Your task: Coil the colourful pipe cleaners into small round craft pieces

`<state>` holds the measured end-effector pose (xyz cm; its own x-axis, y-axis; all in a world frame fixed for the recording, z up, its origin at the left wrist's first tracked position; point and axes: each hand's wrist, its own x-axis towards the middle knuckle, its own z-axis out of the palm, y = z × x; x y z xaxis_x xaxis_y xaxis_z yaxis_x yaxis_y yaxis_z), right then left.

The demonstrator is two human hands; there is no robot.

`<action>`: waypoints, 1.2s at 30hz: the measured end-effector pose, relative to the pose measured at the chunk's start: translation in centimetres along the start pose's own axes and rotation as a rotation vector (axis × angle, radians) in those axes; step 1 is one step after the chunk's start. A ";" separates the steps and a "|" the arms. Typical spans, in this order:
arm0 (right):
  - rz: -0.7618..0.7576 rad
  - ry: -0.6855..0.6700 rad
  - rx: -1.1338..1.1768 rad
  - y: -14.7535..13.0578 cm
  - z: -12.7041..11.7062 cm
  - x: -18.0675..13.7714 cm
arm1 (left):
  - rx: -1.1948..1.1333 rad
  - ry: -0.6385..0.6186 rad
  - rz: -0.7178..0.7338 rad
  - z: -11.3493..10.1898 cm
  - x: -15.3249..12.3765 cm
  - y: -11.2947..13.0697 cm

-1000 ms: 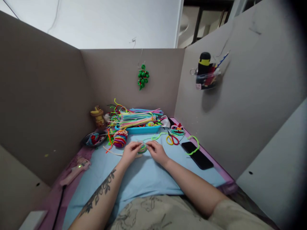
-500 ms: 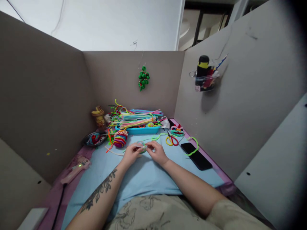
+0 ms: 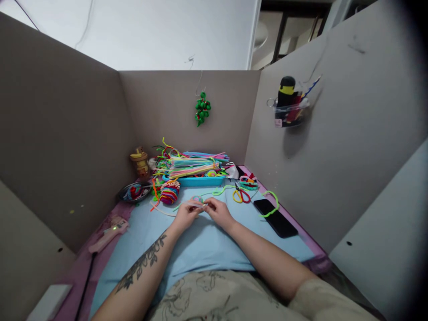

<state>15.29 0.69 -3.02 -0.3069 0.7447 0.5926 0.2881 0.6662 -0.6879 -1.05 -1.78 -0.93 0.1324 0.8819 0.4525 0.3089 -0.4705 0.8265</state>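
Note:
Over the middle of the blue cloth, my left hand and my right hand meet at the fingertips. Between them is a small rounded pastel pipe-cleaner piece, pinkish and pale green, mostly covered by the fingers. My left fingers are closed around its near side. Thumb and forefinger of my right hand pinch its right end. To the left sits a striped pipe-cleaner bundle. A light green pipe cleaner lies beyond my right hand, near scissors with yellow and red handles.
A blue tray heaped with colourful pipe cleaners stands at the back. A phone lies right, with a bright green pipe cleaner across it. At left are a dark bowl, a yellow cup and a corded pink glue gun.
The whole view has shifted slightly to the right. My fingers have changed position a little around the pastel piece, and both hands still grip it.

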 end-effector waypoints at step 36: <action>-0.252 0.198 -0.087 -0.9 1.4 -0.1 | -0.221 0.069 -0.193 0.5 0.0 -0.4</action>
<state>13.81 -0.01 -3.03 -0.1983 0.5440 0.8153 0.3046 0.8248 -0.4763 -0.76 -1.55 -1.45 0.0250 0.9550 0.2954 0.1091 -0.2963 0.9488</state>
